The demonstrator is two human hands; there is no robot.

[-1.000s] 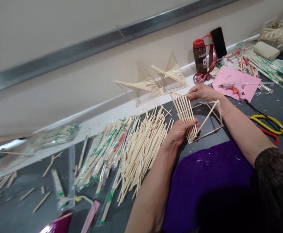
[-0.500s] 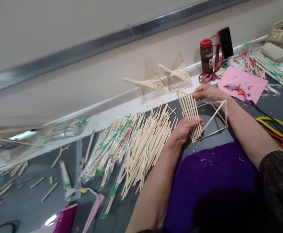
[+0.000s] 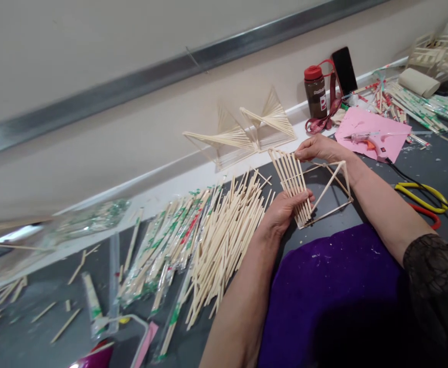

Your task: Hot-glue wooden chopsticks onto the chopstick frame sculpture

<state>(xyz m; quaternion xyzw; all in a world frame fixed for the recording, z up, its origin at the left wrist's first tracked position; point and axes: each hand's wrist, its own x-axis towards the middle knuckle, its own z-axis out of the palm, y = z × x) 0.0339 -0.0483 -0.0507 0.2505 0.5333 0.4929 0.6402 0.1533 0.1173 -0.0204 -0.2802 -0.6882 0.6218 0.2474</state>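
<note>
A frame of thin wooden sticks (image 3: 292,176) is held up over the dark table, its slats side by side like a fan and an open triangular part on the right. My left hand (image 3: 285,207) grips the lower slats, thumb across their front. At the upper right end of the slats, my right hand (image 3: 316,148) pinches with thumb and fingertips; the exact contact is partly hidden. Just left of the frame lies a heap of loose chopsticks (image 3: 224,245). Two finished-looking twisted stick pieces (image 3: 227,139) stand against the wall behind.
Wrapped chopsticks (image 3: 170,240) lie left of the heap. On a pink sheet (image 3: 350,120) at the right rests a glue gun (image 3: 370,143), its cord trailing near yellow-handled pliers (image 3: 419,197). A red-lidded bottle (image 3: 315,94) and a phone (image 3: 344,70) stand by the wall. Purple cloth (image 3: 331,286) covers the near side.
The camera view has swung slightly right, so most things appear further left. Both hands keep their hold on the stick frame with little visible change.
</note>
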